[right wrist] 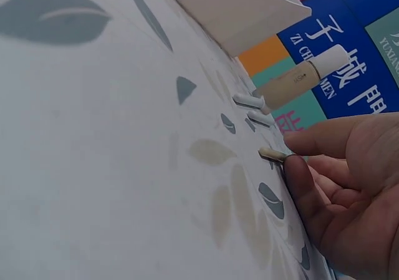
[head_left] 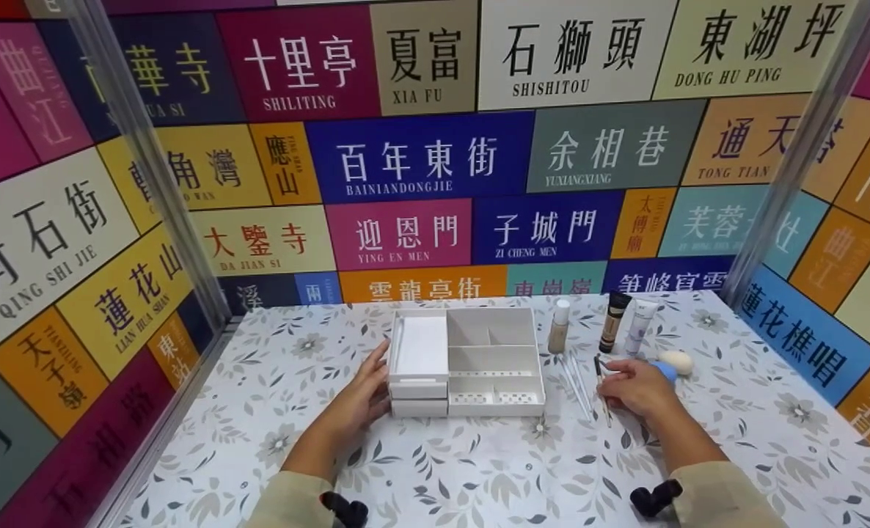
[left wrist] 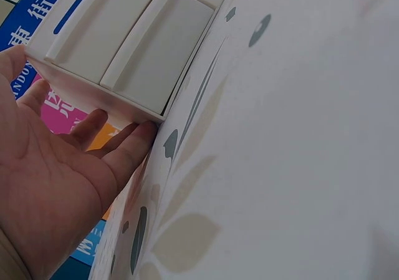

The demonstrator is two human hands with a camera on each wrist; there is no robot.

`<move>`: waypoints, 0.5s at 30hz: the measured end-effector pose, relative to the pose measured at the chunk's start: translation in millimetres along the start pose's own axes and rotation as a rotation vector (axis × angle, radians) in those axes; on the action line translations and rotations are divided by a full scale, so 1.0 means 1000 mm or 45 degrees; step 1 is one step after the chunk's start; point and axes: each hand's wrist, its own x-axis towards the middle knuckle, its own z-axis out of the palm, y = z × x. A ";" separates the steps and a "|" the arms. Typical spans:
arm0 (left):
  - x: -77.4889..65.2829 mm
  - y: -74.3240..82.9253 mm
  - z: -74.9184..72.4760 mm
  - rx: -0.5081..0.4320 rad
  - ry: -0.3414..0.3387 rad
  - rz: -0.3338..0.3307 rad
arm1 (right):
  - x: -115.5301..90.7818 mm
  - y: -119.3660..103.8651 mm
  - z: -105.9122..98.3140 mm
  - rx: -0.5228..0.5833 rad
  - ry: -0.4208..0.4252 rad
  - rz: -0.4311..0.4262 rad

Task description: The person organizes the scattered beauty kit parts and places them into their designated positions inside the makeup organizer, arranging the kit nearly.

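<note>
A white desktop organizer (head_left: 495,337) with drawers and open compartments stands mid-table. My left hand (head_left: 365,389) touches its left side, fingers spread and gently bent along the wall; in the left wrist view, the fingertips of that hand (left wrist: 68,161) meet the side beside two drawer fronts (left wrist: 159,49). My right hand (head_left: 634,385) pinches a slim makeup brush (head_left: 599,372), dark at its far end, low over the tabletop. The right wrist view shows thumb and forefinger of this hand (right wrist: 355,186) at the brush's pale end (right wrist: 269,154). Two pale slim sticks (head_left: 576,381) lie just left of it.
A foundation bottle (head_left: 558,328) stands right of the organizer. Farther right are a dark tube (head_left: 612,324) and a white tube (head_left: 640,327). A cream makeup sponge (head_left: 677,362) and a blue one (head_left: 666,370) sit beyond my right hand. Sign-covered walls border the floral tabletop (head_left: 464,477).
</note>
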 end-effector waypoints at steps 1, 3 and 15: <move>0.000 0.000 0.000 -0.001 0.005 -0.006 | 0.000 0.000 0.000 -0.015 0.006 0.004; 0.000 0.001 0.000 -0.009 0.010 -0.013 | 0.000 -0.001 0.001 -0.033 0.009 0.006; 0.001 0.001 -0.001 -0.001 -0.005 -0.031 | -0.002 -0.006 0.002 -0.268 0.035 -0.061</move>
